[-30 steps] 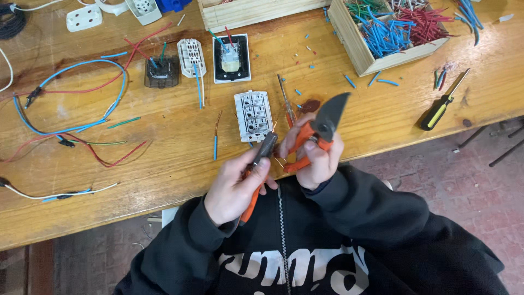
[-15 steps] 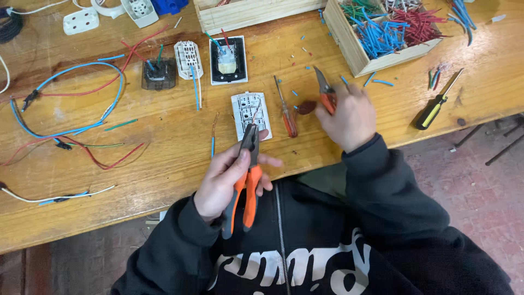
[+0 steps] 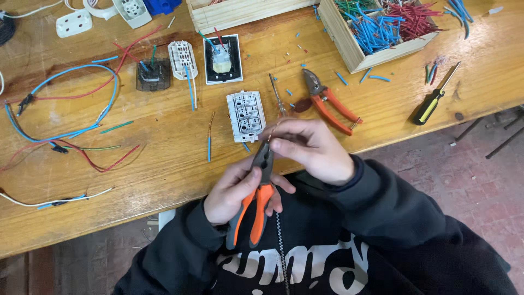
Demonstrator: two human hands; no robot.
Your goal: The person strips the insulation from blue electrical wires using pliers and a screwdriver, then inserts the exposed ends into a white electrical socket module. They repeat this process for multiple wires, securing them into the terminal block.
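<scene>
My left hand [image 3: 234, 194] grips a pair of pliers [image 3: 257, 205] with orange and grey handles, jaws pointing up and away from me. My right hand [image 3: 314, 148] is at the jaw tips, fingers pinched on a thin piece of wire [image 3: 272, 131] that meets the jaws. Both hands hover over the near edge of the wooden bench [image 3: 164, 169]. Just beyond them lies a white switch module [image 3: 245, 116], back side up.
Orange-handled cutters [image 3: 328, 102] and a thin screwdriver [image 3: 277, 94] lie past my right hand. A black and yellow screwdriver [image 3: 432, 102] lies at the right. A wooden box [image 3: 349, 46] holds blue, red and green wire pieces. Switch parts and loose cables cover the left.
My right hand set the orange-handled cutters down on the bench and came back to the pliers' jaws. My left hand kept the pliers and tipped them upright.
</scene>
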